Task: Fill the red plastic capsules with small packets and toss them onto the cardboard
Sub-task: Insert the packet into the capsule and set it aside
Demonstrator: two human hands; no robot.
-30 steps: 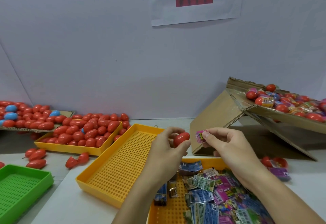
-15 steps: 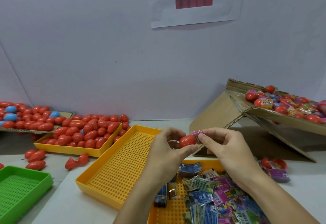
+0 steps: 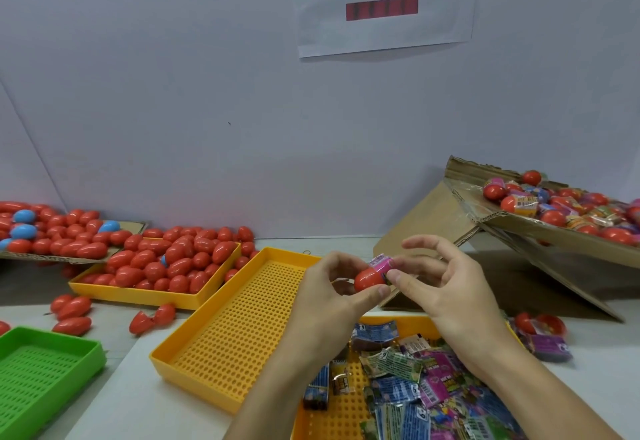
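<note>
My left hand [image 3: 332,287] grips a red capsule half [image 3: 369,279] between thumb and fingers, its mouth facing right. A pink packet [image 3: 381,263] sticks partway out of that mouth. My right hand [image 3: 446,287] pinches the packet's end with thumb and forefinger, the other fingers spread. Both hands hover above the empty yellow tray [image 3: 242,318]. The cardboard [image 3: 512,224] slopes at the right, and on it lie several red capsules with packets. More small packets [image 3: 415,380] lie heaped in a yellow tray just below my hands.
A yellow tray [image 3: 138,295] of red capsules sits at the left, with more capsules on flat cardboard [image 3: 69,259] behind it. A green tray [image 3: 45,370] is at the lower left. Loose capsules [image 3: 71,308] dot the table. An open capsule and purple packet [image 3: 543,335] lie at right.
My right hand brought the pink packet to the capsule half and pushed it partway in. My left hand kept its grip on the capsule and shifted slightly right.
</note>
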